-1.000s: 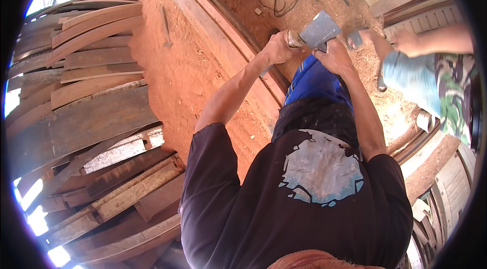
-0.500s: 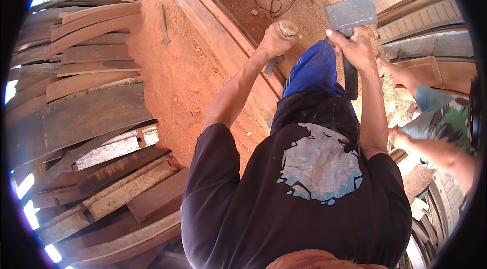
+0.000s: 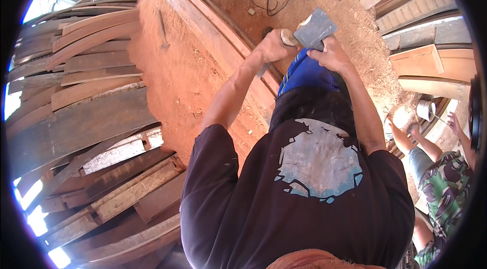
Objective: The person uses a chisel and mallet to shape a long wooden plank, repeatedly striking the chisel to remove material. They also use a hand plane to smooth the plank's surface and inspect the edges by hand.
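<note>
My left hand [image 3: 274, 48] is wrapped round the round wooden handle of a chisel [image 3: 289, 37]; part of its blade shows below the fist, beside the long wooden beam [image 3: 203, 23]. In my right hand [image 3: 333, 56] is a mallet with a dark, squarish head [image 3: 315, 28]. Its head is right beside the top end of the chisel handle; whether they touch I cannot tell. The chisel's tip is hidden behind my hand and forearm. My knee in blue trousers [image 3: 309, 76] is close under both hands.
A hammer [image 3: 162, 30] lies on the reddish sawdust to the left. Stacked curved boards [image 3: 76, 116] fill the left side. A black cable [image 3: 274, 7] and a power strip lie at the far side. At the right is another person in a camouflage shirt [image 3: 446, 182], near a white pot [image 3: 425, 110].
The mallet has swung left and down toward the chisel handle, with my right hand following. My left hand has shifted slightly. The other person has moved, and the white pot has come into view.
</note>
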The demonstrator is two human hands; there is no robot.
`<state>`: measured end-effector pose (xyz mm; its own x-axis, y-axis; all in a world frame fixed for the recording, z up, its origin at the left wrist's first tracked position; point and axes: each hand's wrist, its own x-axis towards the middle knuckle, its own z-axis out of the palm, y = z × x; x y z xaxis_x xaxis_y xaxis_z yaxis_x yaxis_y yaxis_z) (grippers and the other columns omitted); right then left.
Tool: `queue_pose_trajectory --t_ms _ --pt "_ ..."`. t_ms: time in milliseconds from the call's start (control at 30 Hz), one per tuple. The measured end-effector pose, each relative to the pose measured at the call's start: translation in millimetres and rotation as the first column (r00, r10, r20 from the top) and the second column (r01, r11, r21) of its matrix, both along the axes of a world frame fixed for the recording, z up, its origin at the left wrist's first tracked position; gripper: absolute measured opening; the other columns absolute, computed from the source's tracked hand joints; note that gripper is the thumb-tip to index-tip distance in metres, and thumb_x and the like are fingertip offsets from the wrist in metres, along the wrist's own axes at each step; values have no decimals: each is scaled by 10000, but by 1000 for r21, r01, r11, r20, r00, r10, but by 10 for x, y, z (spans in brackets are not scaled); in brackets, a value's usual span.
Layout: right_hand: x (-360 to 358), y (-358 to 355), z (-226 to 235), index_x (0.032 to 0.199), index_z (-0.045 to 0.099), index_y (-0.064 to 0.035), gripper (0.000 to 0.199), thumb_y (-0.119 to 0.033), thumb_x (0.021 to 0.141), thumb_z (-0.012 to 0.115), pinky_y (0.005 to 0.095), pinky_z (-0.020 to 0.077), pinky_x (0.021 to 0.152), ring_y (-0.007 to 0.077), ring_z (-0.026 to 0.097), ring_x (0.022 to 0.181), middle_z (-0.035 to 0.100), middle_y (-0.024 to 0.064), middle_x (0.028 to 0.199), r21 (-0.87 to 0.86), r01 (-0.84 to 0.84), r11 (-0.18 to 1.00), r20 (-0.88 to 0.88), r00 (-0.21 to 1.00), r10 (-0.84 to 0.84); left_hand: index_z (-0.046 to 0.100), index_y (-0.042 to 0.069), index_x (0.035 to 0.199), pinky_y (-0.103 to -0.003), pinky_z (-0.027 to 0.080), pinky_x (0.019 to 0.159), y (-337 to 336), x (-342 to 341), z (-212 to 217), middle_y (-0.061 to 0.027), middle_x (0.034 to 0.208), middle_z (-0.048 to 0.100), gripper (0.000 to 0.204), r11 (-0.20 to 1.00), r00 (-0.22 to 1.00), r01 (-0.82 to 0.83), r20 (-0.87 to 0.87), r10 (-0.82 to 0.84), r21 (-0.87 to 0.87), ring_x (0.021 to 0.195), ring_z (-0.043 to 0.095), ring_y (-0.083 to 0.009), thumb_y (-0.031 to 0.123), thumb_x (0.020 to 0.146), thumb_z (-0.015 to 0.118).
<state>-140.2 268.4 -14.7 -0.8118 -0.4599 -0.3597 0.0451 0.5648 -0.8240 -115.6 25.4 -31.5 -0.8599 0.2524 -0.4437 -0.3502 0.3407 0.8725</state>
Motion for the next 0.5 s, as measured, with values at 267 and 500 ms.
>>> queue_pose_trajectory --t_ms 267,500 --pt "48 -26 985 1245 672 0 403 -147 886 779 395 543 922 250 672 1084 705 174 1225 -269 91 959 -90 989 -119 622 52 997 -260 511 648 -309 362 499 4 851 660 255 934 840 -352 -422 342 58 738 604 -82 98 854 828" --pt "336 -112 1577 1162 692 15 282 -116 930 784 304 561 711 125 666 826 739 72 1037 -496 103 862 -182 959 -219 608 55 949 -269 509 709 -357 860 352 16 823 619 293 875 738 -448 -477 478 183 764 583 -78 80 790 853"
